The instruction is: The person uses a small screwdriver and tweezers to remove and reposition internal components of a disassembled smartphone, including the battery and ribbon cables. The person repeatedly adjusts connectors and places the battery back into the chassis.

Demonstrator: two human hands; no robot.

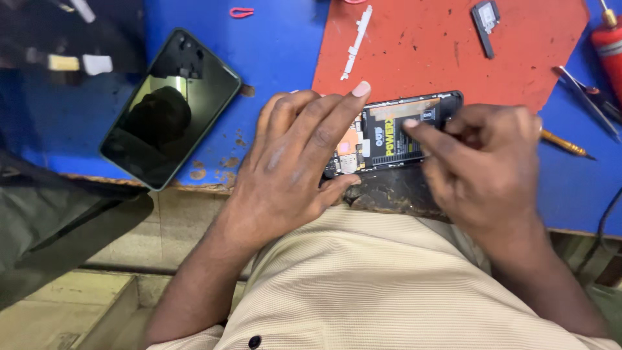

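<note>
Opened phone (389,133) is lying face-down w/ back cover off, sitting at the near edge of the bench where the red mat (453,45) meets the blue surface (278,39). Inside it's showing a black battery w/ yellow print, an orange patch and small metal parts at the left end; black frame is running round it.

Left hand (291,162) is resting over the phone's left end, fingers spread and fairly flat, index tip pointing up past the top edge, thumb pressing along the bottom edge — bracing it, not closed round it. Right hand (479,168) is curled, index finger pressing down on the battery near the phone's right part; other fingers are folded in. Can't tell if it's pinching anything small.

Room: phone's lower edge is lying just at the worn bench lip, person's lap right below. Black back cover (170,107) is lying well apart to the left. White plastic strip (356,40) and small dark part (486,23) are sitting on the mat above. Yellow-handled tool (565,144) is lying just beside the right hand; red canister (608,45) is standing at far right.
</note>
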